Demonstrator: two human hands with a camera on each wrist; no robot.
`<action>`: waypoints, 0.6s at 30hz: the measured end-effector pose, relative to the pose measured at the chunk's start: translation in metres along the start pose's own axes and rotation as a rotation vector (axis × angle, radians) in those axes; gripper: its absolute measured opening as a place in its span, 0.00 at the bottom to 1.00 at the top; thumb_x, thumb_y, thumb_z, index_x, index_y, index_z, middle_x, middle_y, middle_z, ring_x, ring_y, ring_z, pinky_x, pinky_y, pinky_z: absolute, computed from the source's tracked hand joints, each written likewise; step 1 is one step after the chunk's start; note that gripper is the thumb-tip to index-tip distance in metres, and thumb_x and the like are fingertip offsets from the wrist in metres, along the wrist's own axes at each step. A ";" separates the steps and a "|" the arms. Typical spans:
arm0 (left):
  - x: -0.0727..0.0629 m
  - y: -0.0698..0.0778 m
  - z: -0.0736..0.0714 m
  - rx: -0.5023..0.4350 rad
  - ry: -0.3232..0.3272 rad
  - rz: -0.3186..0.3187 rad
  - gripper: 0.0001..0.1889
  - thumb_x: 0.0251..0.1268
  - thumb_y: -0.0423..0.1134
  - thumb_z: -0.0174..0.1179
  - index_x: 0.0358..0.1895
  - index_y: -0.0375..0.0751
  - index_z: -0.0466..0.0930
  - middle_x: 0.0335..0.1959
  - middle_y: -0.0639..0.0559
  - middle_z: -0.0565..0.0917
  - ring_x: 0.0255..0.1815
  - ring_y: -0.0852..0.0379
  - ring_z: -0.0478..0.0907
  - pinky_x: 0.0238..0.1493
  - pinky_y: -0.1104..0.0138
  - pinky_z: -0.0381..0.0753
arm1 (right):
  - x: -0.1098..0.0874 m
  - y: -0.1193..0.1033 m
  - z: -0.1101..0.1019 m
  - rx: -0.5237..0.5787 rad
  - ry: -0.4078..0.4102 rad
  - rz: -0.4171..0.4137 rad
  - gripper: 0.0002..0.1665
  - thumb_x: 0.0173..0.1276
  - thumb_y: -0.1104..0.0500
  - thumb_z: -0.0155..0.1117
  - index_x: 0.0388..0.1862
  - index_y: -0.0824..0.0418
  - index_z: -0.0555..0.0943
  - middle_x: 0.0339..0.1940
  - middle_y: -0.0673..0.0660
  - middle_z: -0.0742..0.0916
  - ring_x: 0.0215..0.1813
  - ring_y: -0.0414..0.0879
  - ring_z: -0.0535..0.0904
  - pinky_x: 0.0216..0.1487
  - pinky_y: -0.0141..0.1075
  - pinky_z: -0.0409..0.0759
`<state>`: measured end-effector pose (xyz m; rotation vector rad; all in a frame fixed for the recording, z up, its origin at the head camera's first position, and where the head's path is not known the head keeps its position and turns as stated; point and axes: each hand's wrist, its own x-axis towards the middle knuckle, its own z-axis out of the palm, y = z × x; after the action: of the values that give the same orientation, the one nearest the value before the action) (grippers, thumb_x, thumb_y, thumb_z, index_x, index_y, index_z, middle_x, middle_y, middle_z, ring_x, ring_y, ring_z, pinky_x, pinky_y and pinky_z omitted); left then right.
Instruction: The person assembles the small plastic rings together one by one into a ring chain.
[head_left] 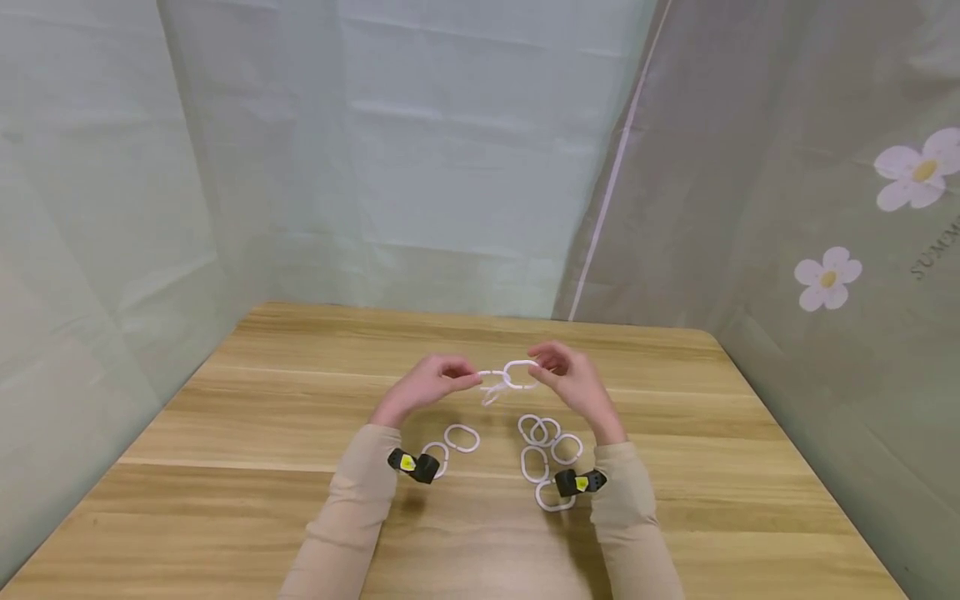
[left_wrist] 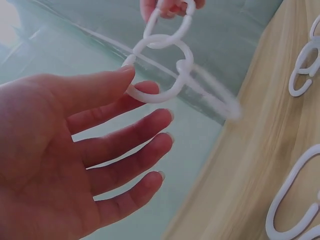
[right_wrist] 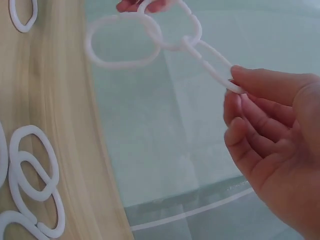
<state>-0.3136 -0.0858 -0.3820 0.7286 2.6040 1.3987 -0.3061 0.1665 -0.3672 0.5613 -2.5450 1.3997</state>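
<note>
Both hands hold a short chain of white plastic oval links above the table. My left hand pinches the middle link between thumb and index finger; its other fingers are spread loosely. At the other end, my right hand pinches an end link between thumb and fingertips. That link passes through the middle one. A third link hangs from the middle link, blurred in the left wrist view. Small slits show in some of the links.
Several loose white links lie on the wooden table: one link and another near the left wrist, and a cluster with a link by the right wrist. Pale curtains enclose the table. Each wrist wears a black camera.
</note>
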 end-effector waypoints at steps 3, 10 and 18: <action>0.000 -0.002 0.001 -0.018 -0.055 0.001 0.13 0.70 0.45 0.57 0.46 0.39 0.84 0.44 0.44 0.86 0.46 0.55 0.80 0.53 0.61 0.77 | 0.000 -0.003 0.000 -0.014 0.032 -0.007 0.11 0.63 0.63 0.67 0.44 0.65 0.83 0.35 0.62 0.87 0.32 0.40 0.79 0.37 0.28 0.77; -0.001 -0.005 0.002 -0.038 -0.155 0.022 0.18 0.75 0.45 0.50 0.50 0.36 0.83 0.46 0.36 0.85 0.48 0.43 0.81 0.57 0.49 0.76 | 0.001 -0.012 0.012 -0.017 0.057 -0.131 0.06 0.64 0.60 0.68 0.38 0.62 0.84 0.32 0.59 0.88 0.30 0.36 0.76 0.34 0.27 0.72; 0.007 0.007 0.021 -0.017 -0.159 0.066 0.16 0.72 0.46 0.54 0.52 0.39 0.81 0.40 0.42 0.86 0.41 0.53 0.82 0.49 0.59 0.81 | -0.001 -0.014 0.027 -0.044 -0.009 -0.240 0.04 0.64 0.60 0.67 0.34 0.61 0.84 0.28 0.55 0.87 0.25 0.34 0.69 0.27 0.29 0.69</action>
<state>-0.3109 -0.0637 -0.3878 0.8914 2.4661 1.3188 -0.2991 0.1373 -0.3713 0.8352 -2.4122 1.2569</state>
